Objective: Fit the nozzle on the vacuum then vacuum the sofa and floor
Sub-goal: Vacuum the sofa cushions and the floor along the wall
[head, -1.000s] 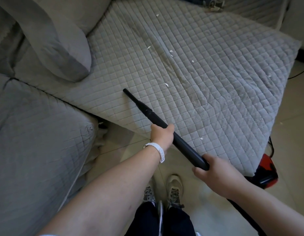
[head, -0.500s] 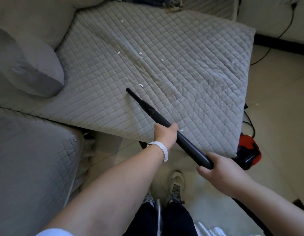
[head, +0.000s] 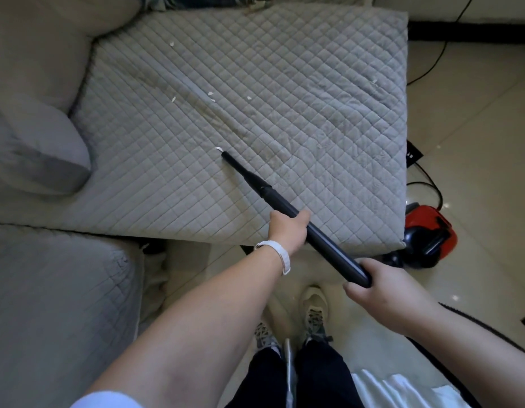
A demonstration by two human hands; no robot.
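A black vacuum wand point(head: 323, 244) with a narrow crevice nozzle point(head: 243, 172) lies slanted over the grey quilted sofa seat point(head: 285, 83). My left hand point(head: 287, 231) grips the wand at its middle and my right hand point(head: 385, 293) grips its rear end. The nozzle tip touches a white paper scrap point(head: 218, 149). More white scraps point(head: 210, 94) lie farther back on the seat. The red and black vacuum body point(head: 429, 234) sits on the floor at the seat's right corner, with its hose running behind my right arm.
A grey cushion point(head: 40, 148) rests on the left of the seat. Another quilted seat point(head: 55, 304) is at lower left. Black cables point(head: 429, 69) cross the tiled floor point(head: 476, 142) on the right. My feet point(head: 314, 316) stand in front of the sofa.
The nozzle tip has slid forward to a white scrap on the seat. The view has shifted right, showing more floor and the vacuum body. Both hands keep their grip.
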